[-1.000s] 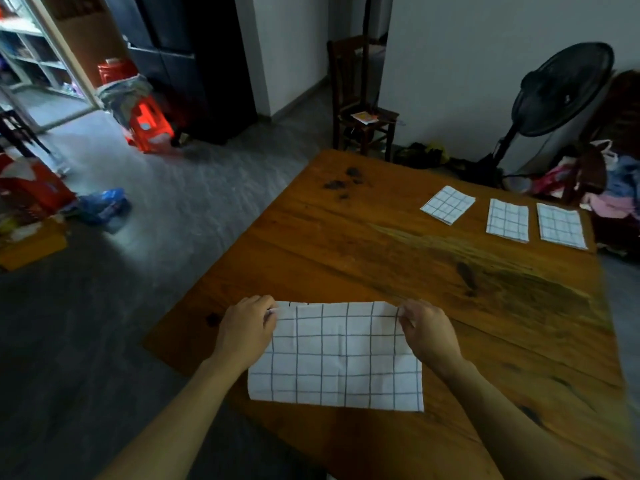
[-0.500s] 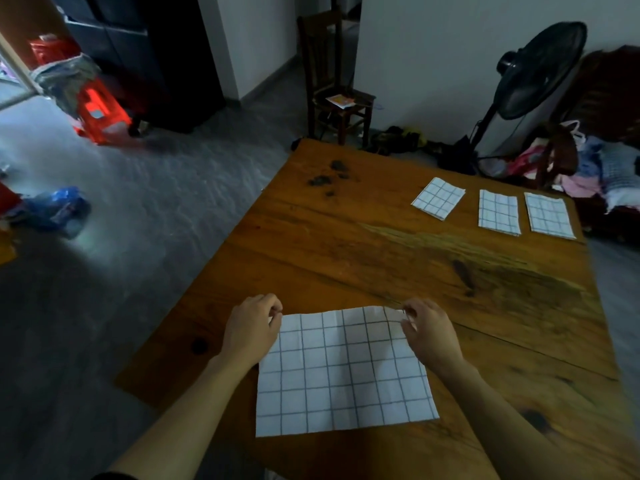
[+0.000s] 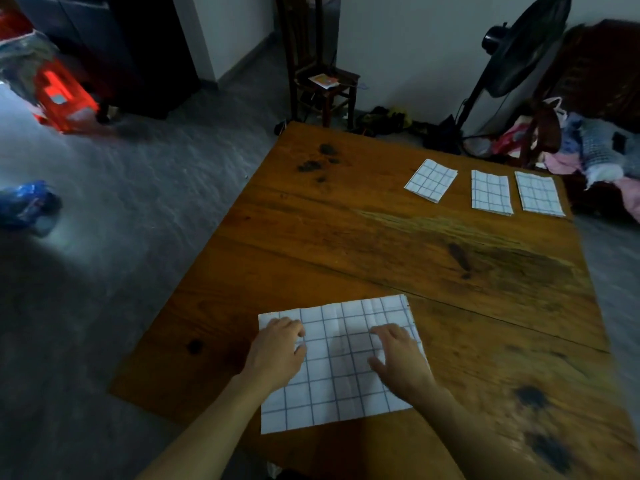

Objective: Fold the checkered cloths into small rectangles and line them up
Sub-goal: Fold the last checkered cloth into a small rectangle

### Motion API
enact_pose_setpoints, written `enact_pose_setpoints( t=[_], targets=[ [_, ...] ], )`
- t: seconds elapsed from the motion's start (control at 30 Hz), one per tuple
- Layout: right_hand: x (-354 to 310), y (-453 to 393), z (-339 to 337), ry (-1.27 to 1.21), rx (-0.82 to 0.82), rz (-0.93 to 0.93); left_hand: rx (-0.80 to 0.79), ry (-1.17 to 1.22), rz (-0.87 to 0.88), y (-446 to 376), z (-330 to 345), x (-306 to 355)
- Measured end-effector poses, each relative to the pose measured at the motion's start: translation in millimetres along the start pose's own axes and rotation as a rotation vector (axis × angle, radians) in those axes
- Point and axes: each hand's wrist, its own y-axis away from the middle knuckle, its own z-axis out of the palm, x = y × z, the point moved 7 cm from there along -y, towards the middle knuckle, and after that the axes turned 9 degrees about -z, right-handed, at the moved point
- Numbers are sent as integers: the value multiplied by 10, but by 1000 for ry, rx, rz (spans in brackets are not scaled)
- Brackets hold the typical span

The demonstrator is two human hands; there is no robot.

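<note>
From the head camera, a wooden table [image 3: 381, 237] fills the middle of the view and serves as the landmark. At its near edge lies a checkered cloth [image 3: 341, 362], spread flat with faint crease lines. The left hand [image 3: 277, 355] rests on the cloth's left part, fingers laid loosely forward and holding nothing. The right hand [image 3: 400, 358] rests palm-down on the cloth's right part, fingers spread fairly wide and thumb out, gripping nothing. Along the table's far right edge three folded cloths [image 3: 491, 192] lie side by side, apart from each other, the leftmost slightly turned. Beyond the table's far edge stand a wooden chair [image 3: 322, 81] and a standing fan [image 3: 519, 46]; off its left side sits a red stool [image 3: 62, 98].
</note>
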Motion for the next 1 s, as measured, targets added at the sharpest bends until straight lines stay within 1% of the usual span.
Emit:
enact_pose_setpoints(
  t=[0.17, 0.27, 0.4, 0.5, 0.73, 1.0],
  targets=[
    [-203, 197, 353, 33, -91, -63, -84, -146, 111, 274, 422, 256],
    [-213, 255, 487, 57, -106, -63, -94, -235, 101, 381, 631, 337],
    [-76, 351, 587, 43, -121, -31, -119, -260, 65, 482, 839, 315],
    [22, 408, 612, 37, -135, -17, -119, -254, 39, 525, 892, 276],
    [179, 470, 547, 29, -166, -86, -123, -236, 47, 550, 895, 212],
    [559, 609, 396, 29, -150, -99, -104, -256, -18, 625, 854, -27]
  ],
)
